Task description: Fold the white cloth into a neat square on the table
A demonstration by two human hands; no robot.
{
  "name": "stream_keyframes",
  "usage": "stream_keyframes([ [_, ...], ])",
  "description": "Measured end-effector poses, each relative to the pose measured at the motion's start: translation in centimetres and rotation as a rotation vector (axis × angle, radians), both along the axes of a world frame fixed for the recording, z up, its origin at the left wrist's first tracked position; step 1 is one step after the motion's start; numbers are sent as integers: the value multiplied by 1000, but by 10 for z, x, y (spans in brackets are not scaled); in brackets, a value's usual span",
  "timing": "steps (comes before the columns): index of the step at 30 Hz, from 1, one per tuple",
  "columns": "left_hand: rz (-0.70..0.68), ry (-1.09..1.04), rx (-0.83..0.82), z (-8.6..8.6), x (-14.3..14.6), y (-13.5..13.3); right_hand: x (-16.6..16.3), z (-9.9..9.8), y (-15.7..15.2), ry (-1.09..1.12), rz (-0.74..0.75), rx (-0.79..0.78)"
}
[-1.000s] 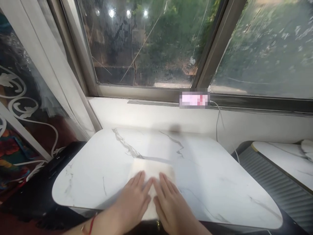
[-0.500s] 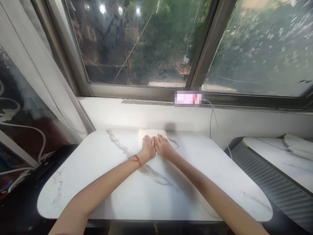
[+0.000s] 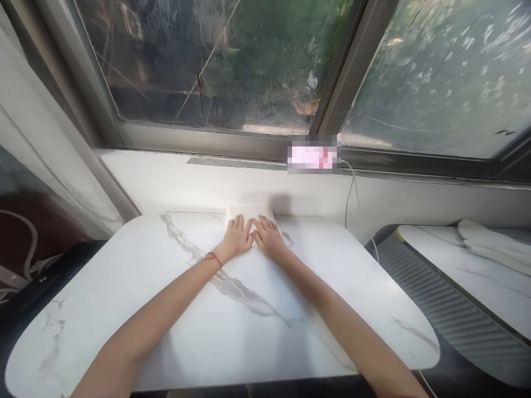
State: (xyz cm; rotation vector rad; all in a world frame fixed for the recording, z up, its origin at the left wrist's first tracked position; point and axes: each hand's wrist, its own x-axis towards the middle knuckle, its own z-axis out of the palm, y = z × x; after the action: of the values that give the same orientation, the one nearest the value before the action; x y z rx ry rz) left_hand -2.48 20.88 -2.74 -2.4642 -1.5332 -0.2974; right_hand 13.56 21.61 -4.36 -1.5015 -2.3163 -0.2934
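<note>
A folded white cloth (image 3: 249, 213) lies at the far edge of the white marble table (image 3: 124, 287), against the wall under the window. My left hand (image 3: 237, 239) lies flat on its left part, fingers stretched out, a red string round the wrist. My right hand (image 3: 267, 236) lies flat beside it on the right part of the cloth, fingers out too. Both arms reach far across the table. Most of the cloth is hidden under the hands.
A white sill (image 3: 174, 182) and a window frame (image 3: 340, 77) run behind the table. A white cable (image 3: 350, 193) hangs down the wall. At the right stands a second marble table (image 3: 477, 271) with a white cloth (image 3: 493, 243) on it. A curtain (image 3: 45, 143) hangs at the left.
Both hands have slid the cloth from the near edge of the table to the far edge by the wall. The arms are now stretched out, and the view has shifted left.
</note>
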Motion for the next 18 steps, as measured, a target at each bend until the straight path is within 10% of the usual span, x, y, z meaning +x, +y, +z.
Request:
stream_keyframes([
  [18,-71,12,8,3,-13,-68,0,17,-77,10,32,-60],
])
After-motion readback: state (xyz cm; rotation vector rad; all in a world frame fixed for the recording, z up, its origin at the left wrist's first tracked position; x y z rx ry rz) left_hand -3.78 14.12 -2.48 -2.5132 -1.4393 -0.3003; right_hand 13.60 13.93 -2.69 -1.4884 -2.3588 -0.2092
